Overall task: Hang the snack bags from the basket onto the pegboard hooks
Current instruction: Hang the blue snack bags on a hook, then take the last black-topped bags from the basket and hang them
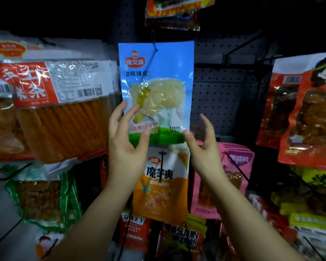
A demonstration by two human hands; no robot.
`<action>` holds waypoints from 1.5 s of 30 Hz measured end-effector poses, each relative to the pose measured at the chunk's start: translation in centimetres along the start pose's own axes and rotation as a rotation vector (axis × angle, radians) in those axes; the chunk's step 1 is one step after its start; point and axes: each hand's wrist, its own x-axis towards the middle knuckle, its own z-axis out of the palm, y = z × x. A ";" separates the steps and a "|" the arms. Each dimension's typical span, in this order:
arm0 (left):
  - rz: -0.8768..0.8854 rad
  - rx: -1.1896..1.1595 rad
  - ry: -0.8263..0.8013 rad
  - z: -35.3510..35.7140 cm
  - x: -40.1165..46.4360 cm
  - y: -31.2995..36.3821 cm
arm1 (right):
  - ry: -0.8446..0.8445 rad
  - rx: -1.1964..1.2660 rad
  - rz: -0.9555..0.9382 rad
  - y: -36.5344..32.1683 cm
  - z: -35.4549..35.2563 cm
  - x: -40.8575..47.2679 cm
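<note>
Both hands are up at the bottom edge of the blue snack bag [155, 87]. Left hand [127, 140] has its thumb on the front of the green bottom strip and its fingers spread up along the bag's left edge, a loose hold rather than a firm grip. Right hand [203, 146] pinches only the bag's lower right corner with its thumb tip, the other fingers splayed and relaxed beside it.

Above the hands, the bag's top hole sits on a black hook [154, 48] of the pegboard [224, 95], though I cannot tell how far back along the wire it has slid.

That is the risk as I judge it: if the hole only catches the hook's tip, letting go could let the bag slip off and drop onto the orange bag [164, 183] hanging just below the hands.

Left of the left hand hangs a red-labelled pack of orange sticks [60, 110]; right of the right hand, a pink bag [233, 166] and red bags [299, 110].
</note>
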 end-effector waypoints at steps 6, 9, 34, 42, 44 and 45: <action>-0.241 -0.409 -0.295 3.4 -7.7 4.5 | 0.143 -0.008 0.012 1.9 -8.5 -8.7; -0.394 -0.500 -0.494 6.9 -14.2 5.3 | 0.252 -0.074 0.143 4.2 -15.0 -14.9; -1.567 0.095 -1.426 33.0 -89.4 -11.1 | 0.062 -0.335 1.587 56.9 -37.8 -68.5; -1.732 0.216 -1.282 37.8 -99.7 -17.7 | -0.047 -0.511 1.639 69.2 -42.0 -73.3; -1.718 0.210 -1.178 38.0 -101.0 -18.4 | 0.027 -0.527 1.626 71.0 -42.7 -73.5; -1.727 0.182 -1.138 38.1 -101.3 -18.5 | 0.028 -0.554 1.612 71.8 -43.0 -73.5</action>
